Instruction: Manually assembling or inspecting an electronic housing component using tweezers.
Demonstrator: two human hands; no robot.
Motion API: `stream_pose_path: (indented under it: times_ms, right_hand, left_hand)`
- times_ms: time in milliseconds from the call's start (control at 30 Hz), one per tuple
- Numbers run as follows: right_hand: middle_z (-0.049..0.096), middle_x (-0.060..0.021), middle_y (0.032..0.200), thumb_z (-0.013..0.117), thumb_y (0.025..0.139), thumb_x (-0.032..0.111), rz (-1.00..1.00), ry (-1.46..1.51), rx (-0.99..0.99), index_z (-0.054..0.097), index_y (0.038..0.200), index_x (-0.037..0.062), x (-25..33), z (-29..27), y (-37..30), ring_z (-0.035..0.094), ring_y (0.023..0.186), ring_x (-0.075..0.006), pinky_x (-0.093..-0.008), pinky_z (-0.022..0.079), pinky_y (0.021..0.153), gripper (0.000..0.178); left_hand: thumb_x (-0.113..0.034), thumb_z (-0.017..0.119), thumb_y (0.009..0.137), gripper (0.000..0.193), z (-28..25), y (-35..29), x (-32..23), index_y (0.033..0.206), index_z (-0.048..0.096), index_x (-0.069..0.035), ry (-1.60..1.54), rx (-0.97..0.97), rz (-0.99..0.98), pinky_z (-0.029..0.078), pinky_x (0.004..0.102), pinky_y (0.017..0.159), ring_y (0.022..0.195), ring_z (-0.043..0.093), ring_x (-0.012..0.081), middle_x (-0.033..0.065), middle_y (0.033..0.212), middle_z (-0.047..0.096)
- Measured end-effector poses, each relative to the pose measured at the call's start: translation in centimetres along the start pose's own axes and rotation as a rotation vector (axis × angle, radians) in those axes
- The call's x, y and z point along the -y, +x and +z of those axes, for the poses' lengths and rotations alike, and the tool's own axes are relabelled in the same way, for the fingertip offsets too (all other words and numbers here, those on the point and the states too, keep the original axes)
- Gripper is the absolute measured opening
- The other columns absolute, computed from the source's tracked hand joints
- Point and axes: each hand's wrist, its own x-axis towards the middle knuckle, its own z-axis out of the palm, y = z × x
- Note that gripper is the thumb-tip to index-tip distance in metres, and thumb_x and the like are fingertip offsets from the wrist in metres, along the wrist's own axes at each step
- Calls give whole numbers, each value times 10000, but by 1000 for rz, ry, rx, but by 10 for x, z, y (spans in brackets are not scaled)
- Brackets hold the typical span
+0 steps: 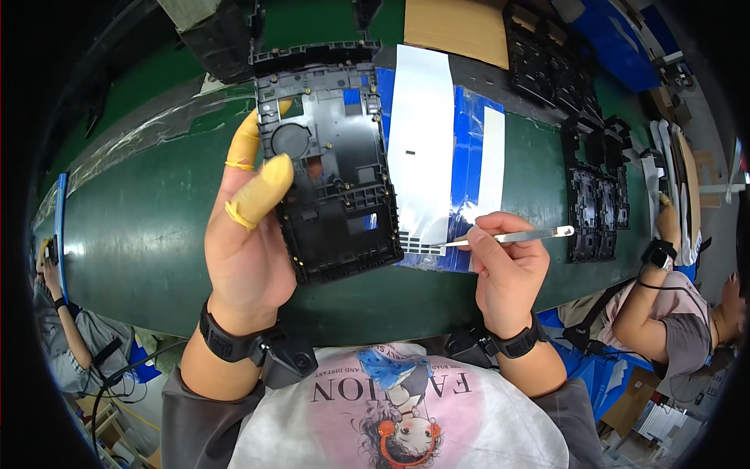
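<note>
My left hand [254, 211], with yellow finger cots on the thumb and a finger, grips a black plastic housing [336, 148] by its left side. The housing is tilted up, its ribbed inner face showing cut-outs and small brass-coloured inserts. Between the thumb and fingers of my right hand [508, 262] is a pair of metal tweezers [523, 236]. Their tips point left, at the lower end of a white backing sheet [422, 102] that carries rows of small black strips [422, 244]. One lone black piece [410, 152] sits higher on the sheet. Whether the tweezer tips touch a strip I cannot tell.
Under the sheet lies a blue plastic-wrapped board [467, 148] on the green table [141, 211]. More black housings stand at the right [598, 191] and far right [547, 62]. Brown cardboard [457, 31] is at the back. Other people work at the left [78, 336] and right [656, 305].
</note>
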Motion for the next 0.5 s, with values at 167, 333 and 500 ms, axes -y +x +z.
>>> stream_pose_path:
  times_ms: [167,333,500]
  right_hand:
    - [566,-54,712,569,688,-51,-4,-1,-6,545,834,-23,-2,-1,0,471,502,-35,-140,354,426,151]
    - [566,-59,710,567,692,-48,-8,-8,9,546,837,-24,-2,-2,0,469,502,-36,-142,358,430,149]
    - [562,-61,701,560,700,-51,-26,27,23,544,837,-30,-2,0,-1,465,502,-38,-141,349,437,140]
  left_hand:
    - [-143,451,812,370,-1,1,5,1153,349,-43,-35,-113,-25,440,306,772,914,512,187,94,1031,491]
    - [-136,441,821,347,2,2,6,1144,352,-44,-8,-97,-24,441,312,773,916,511,179,92,1034,487]
    - [-121,436,820,343,1,0,6,1143,350,-43,-42,-69,-18,440,319,781,918,511,178,96,1037,485]
